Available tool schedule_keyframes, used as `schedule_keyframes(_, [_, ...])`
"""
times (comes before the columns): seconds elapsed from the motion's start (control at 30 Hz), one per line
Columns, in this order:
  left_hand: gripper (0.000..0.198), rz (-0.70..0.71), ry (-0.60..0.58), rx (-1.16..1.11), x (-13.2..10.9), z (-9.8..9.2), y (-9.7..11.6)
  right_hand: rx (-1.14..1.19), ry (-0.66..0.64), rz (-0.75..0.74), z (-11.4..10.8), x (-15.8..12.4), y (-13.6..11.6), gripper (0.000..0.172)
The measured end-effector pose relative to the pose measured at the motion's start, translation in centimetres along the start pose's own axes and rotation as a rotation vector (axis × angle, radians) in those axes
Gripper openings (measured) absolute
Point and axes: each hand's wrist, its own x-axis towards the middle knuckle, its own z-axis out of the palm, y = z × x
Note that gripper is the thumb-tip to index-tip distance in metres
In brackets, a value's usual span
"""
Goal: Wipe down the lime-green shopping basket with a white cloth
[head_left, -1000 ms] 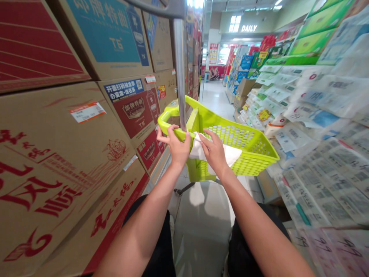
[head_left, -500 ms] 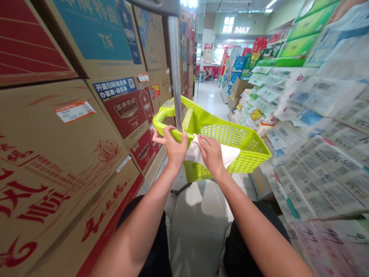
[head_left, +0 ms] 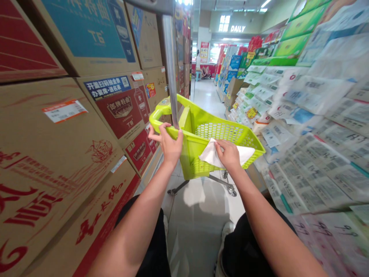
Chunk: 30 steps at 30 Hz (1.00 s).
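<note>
Head view: we note a lime-green trolley basket (head_left: 193, 156). At its handle-end rim, our left hand (head_left: 170, 148) grips, fingers hooked over the edge. On its near side wall, our right hand (head_left: 230, 154) pinches a white cloth (head_left: 246, 153), thumb and fingers narrow. Steel pole (head_left: 170, 73) rises at the basket's handle end; printed cartons (head_left: 113, 109) left of it, plastic-wrapped packs (head_left: 305, 98) right.

L hand (head_left: 172, 148) holds lime shopping-cart basket (head_left: 193, 154) at near-L corner, nr metal pole (head_left: 170, 69); R hand (head_left: 230, 154) pinches white cloth (head_left: 208, 153) against near edge.
</note>
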Motion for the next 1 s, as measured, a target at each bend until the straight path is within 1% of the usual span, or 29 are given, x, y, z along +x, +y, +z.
schedule_keyframes(0.03, [0.037, 0.000, 0.004, -0.002, -0.1, 0.1, 0.0, -0.002, 0.006, 0.005, 0.1, -0.1, 0.0, 0.045])
schedule_keyframes(0.1, [0.036, 0.006, 0.003, -0.004, -0.4, 0.4, 0.1, 0.009, 0.041, 0.005, 0.8, -0.1, -0.9, 0.045])
schedule_keyframes(0.2, [0.036, 0.024, 0.002, -0.011, -0.9, 0.5, 0.5, 0.043, 0.089, -0.014, 2.3, 0.3, -4.0, 0.047])
schedule_keyframes(0.33, [0.035, 0.040, -0.012, -0.011, -1.2, 0.4, 0.6, 0.114, 0.065, -0.147, 3.3, 1.3, -8.5, 0.058])
schedule_keyframes(0.4, [0.036, 0.044, -0.026, -0.004, -1.0, 0.0, 0.3, 0.138, 0.036, -0.214, 3.1, 1.6, -9.5, 0.063])
schedule_keyframes(0.43, [0.037, 0.044, -0.037, -0.002, -0.8, -0.2, 0.1, 0.143, 0.014, -0.238, 2.9, 1.8, -9.6, 0.063])
schedule_keyframes(0.5, [0.041, 0.044, -0.079, -0.003, -0.4, -0.7, -0.5, 0.137, -0.029, -0.239, 2.4, 1.9, -8.6, 0.059])
schedule_keyframes(0.57, [0.044, 0.055, -0.122, -0.005, 0.2, -1.2, -1.2, 0.096, -0.077, -0.170, 1.5, 1.7, -6.4, 0.058])
schedule_keyframes(0.63, [0.047, 0.068, -0.144, -0.004, 0.6, -1.6, -1.7, 0.004, -0.117, -0.047, 0.4, 1.5, -3.4, 0.061])
schedule_keyframes(0.73, [0.048, 0.050, -0.109, 0.007, 0.8, -1.8, -1.7, -0.218, -0.201, 0.153, -1.7, 1.0, 0.9, 0.062])
schedule_keyframes(0.8, [0.048, 0.021, -0.086, 0.015, 0.7, -1.8, -1.4, -0.356, -0.288, 0.272, -2.8, 0.9, 2.6, 0.065])
schedule_keyframes(0.87, [0.046, 0.005, -0.078, 0.014, 0.5, -1.6, -0.8, -0.426, -0.349, 0.333, -3.2, 0.9, 2.9, 0.070])
schedule_keyframes(0.9, [0.044, 0.005, -0.071, 0.013, 0.3, -1.4, -0.6, -0.430, -0.348, 0.333, -3.0, 1.0, 2.5, 0.070])
schedule_keyframes(0.93, [0.043, 0.009, -0.062, 0.012, 0.1, -1.2, -0.3, -0.414, -0.325, 0.313, -2.6, 1.0, 1.7, 0.067])
schedule_keyframes(1.0, [0.040, 0.016, -0.039, 0.017, -0.2, -0.8, 0.0, -0.338, -0.245, 0.226, -1.2, 1.1, -0.6, 0.061])
